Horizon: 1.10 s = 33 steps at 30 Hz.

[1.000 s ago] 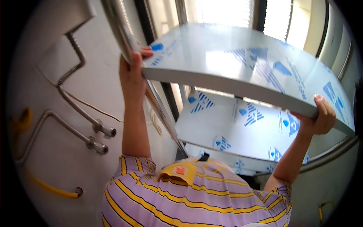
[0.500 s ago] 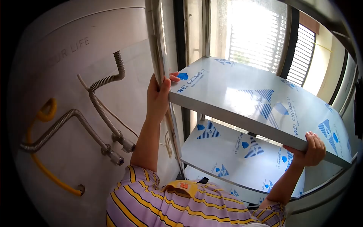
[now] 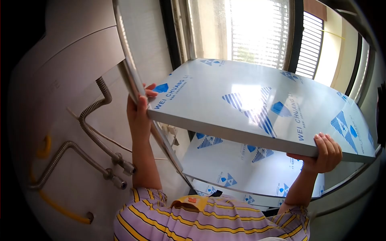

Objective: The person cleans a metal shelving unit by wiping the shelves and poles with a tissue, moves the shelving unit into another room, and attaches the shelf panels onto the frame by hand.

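Note:
The upper metal shelf panel (image 3: 205, 96) spans the middle of the head view, its film printed with blue "WEI CHUANG LI" marks. My left hand (image 3: 138, 112) is wrapped round the shiny round post (image 3: 129, 68) at the panel's near left corner, fingertips reaching past it towards the panel. At the right, my right hand (image 3: 327, 154) grips the panel's front edge, fingers on top and thumb along the underside. Below it sits a second shelf panel (image 3: 209, 162) with the same printed film.
Flexible metal hoses (image 3: 86, 116) and two valves (image 3: 116, 180) stick out from the wall at the left, near my left forearm. A yellow hose (image 3: 66, 211) hangs lower. A white appliance (image 3: 86, 52) is at the upper left. Behind the rack stands a bright window (image 3: 257, 32).
The left post, my left hand and the panel's left end have shifted left in view, and the post leans more. My right hand keeps its grip and sits slightly further left.

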### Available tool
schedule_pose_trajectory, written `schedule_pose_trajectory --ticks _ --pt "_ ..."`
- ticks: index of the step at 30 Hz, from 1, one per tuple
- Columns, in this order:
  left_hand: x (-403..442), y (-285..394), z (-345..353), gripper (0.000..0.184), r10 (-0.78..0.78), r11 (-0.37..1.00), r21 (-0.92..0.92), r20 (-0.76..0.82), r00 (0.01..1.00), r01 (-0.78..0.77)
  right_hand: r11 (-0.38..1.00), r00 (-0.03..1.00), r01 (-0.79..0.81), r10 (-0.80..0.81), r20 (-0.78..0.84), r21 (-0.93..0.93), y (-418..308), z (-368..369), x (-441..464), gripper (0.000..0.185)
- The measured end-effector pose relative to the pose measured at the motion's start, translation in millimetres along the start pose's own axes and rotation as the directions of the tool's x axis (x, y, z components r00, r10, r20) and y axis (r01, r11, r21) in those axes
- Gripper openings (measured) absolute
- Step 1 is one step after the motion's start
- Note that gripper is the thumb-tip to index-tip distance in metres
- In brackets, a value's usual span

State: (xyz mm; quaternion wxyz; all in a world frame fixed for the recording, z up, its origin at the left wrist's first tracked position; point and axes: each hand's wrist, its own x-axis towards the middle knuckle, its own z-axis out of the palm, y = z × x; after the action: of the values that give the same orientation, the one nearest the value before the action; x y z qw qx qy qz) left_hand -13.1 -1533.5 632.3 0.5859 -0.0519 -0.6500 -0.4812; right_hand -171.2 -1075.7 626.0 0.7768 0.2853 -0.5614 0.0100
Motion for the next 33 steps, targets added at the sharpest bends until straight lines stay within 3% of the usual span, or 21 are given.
schedule_pose_trajectory --ticks 4,10,14,16,18,20,23,29,32,33 --pt "-3.2 5.1 2.4 0.083 -0.032 0.999 0.041 -0.018 0.999 0.033 1.0 1.0 -0.02 0.02 0.015 -0.009 -2.6 -2.9 -4.0 0.066" --pt "-10.6 -2.7 -2.2 0.084 -0.019 1.0 0.006 -0.013 1.0 0.019 0.999 0.998 -0.047 0.047 -0.03 0.001 -5.1 -2.8 -10.6 0.071" --pt "-5.8 -22.2 3.0 0.045 -0.034 0.987 -0.158 0.009 0.999 0.035 0.999 0.999 -0.031 0.031 -0.026 0.025 -1.8 2.3 -7.0 0.072" --pt "0.9 -44.7 0.3 0.044 0.009 0.989 -0.149 0.037 0.999 -0.004 0.998 0.997 -0.049 0.052 -0.054 0.044 -2.1 6.3 -7.9 0.071" --pt "-0.2 -45.4 0.7 0.055 0.004 0.988 -0.157 0.054 0.999 0.005 0.997 0.996 -0.069 0.072 -0.059 0.039 -3.9 5.0 -3.8 0.068" --pt "-1.2 -37.8 1.6 0.068 0.03 0.999 0.018 0.079 0.996 -0.031 0.995 0.995 -0.092 0.093 -0.035 0.035 -8.1 -0.1 3.7 0.066" --pt "-2.6 -26.5 6.9 0.07 0.001 0.992 0.125 0.055 0.998 -0.007 0.99 0.991 -0.123 0.126 -0.048 0.07 -7.7 3.4 -1.0 0.065" --pt "2.9 -26.8 1.3 0.065 0.024 0.984 0.173 0.104 0.994 -0.042 0.986 0.988 -0.146 0.15 -0.042 0.086 -11.8 3.4 2.0 0.064" --pt "7.5 -54.6 -1.7 0.038 -0.023 0.993 -0.115 0.055 0.998 0.029 0.989 0.991 -0.123 0.126 -0.04 0.08 -12.5 -0.6 4.1 0.063" --pt "7.9 -54.8 1.4 0.03 -0.108 0.973 -0.206 0.015 0.994 0.108 0.989 0.99 -0.118 0.124 -0.06 0.089 -11.9 -1.0 4.7 0.063"
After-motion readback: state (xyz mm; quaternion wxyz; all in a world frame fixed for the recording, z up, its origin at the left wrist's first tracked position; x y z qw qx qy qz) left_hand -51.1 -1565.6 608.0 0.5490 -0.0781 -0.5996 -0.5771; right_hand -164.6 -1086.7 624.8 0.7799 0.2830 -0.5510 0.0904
